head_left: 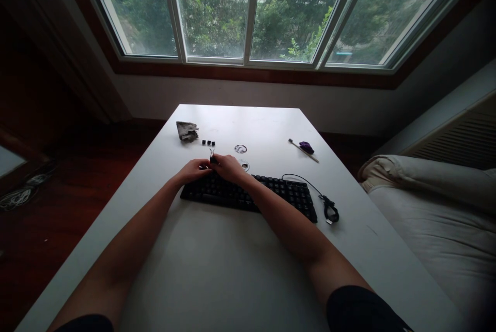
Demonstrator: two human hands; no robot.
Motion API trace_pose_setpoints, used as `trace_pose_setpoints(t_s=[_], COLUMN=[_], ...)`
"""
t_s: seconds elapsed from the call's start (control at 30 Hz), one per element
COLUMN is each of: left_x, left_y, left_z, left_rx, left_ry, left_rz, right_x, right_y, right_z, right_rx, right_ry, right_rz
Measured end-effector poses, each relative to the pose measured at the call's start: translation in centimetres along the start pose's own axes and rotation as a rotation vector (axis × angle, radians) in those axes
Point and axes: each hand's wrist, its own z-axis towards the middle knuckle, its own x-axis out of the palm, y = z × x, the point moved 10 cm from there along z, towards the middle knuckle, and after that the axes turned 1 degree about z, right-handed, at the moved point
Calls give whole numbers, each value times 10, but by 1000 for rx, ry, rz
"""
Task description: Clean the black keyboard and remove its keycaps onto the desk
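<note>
A black keyboard lies across the white table, its left part partly covered by my hands. My right hand is closed around a small black tool with thin wire prongs, which looks like a keycap puller. The prongs point up, away from the keyboard. My left hand is beside it over the keyboard's upper left corner, with fingers curled together. Whatever is between those fingertips is too small and dark to tell. Just beyond my hands, three black keycaps sit in a row.
A crumpled grey cloth lies at the far left of the table. Two round items, a disc and a ring, lie beyond the keyboard. Right of them are a brush, a purple bundle and a coiled USB cable.
</note>
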Motion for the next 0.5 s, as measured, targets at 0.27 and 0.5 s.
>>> trace_pose_setpoints(t_s=[0.27,0.5], left_x=[-2,-3], left_y=[3,1], left_z=[0,-2], left_rx=[-18,-46], left_ry=[-16,-31], left_rz=[-2,-29], right_x=[4,3], right_y=[-9,-6], right_z=[1,1], right_rx=[17,-4], right_ry=[-48,-38], right_rz=[82,112])
